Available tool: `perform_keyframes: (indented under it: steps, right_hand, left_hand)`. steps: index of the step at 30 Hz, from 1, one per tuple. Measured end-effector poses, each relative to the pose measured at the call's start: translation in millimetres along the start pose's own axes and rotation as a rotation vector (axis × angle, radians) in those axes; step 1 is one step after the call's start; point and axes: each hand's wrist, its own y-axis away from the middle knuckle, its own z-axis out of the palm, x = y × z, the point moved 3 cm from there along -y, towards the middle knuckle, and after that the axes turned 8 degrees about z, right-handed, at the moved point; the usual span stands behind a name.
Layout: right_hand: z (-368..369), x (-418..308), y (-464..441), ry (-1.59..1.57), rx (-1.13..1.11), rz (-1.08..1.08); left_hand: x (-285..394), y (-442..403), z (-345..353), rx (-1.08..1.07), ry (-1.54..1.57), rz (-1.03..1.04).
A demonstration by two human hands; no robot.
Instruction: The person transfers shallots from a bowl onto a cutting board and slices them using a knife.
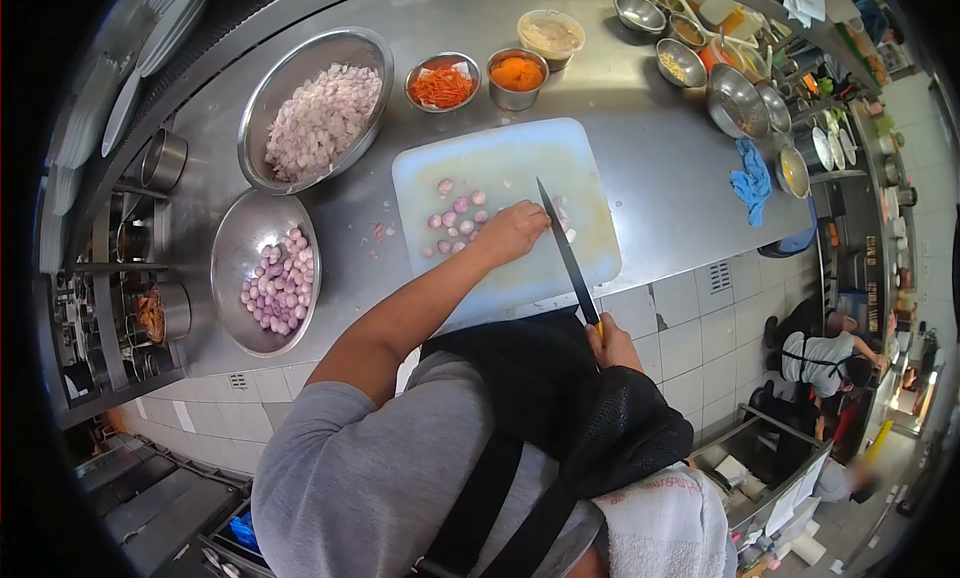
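Observation:
On the white cutting board point(500, 158) my left hand point(515, 232) has its fingers closed beside the knife blade; what they hold, if anything, is hidden. My right hand point(614, 344) grips the yellow-and-black handle of a long knife point(566, 240), whose blade points away from me over the board. Several peeled shallots point(460, 205) lie on the board to the left of my left hand. A few cut pieces point(562, 213) lie just right of the blade.
A large steel bowl of chopped shallots point(322, 121) and a bowl of whole shallots point(280, 283) stand at left. Behind the board are shredded carrot point(441, 87), orange paste point(516, 74) and a plastic tub point(551, 36). A blue cloth point(750, 183) lies at right; co-workers point(820, 363) stand beyond.

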Motion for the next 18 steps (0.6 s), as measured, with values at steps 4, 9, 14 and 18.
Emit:
perform_keyframes:
  steps: [4, 9, 14, 18]
  right_hand:
    - [0.2, -4.6, -1.0, -0.001, 0.002, -0.007]
    - [11.1, 3.4, -10.2, -0.015, 0.053, -0.072]
    - [29.0, 13.2, -33.5, 0.015, 0.133, -0.174]
    - [16.9, -3.1, -41.3, -0.011, 0.127, -0.228]
  left_hand:
    - [0.7, 0.2, -0.8, 0.000, -0.002, 0.003]
    - [0.2, 0.5, 0.3, -0.005, -0.005, -0.005]
    - [2.6, 0.7, -2.3, -0.016, -0.026, 0.009]
    - [7.9, 0.7, -4.1, -0.016, -0.032, -0.016]
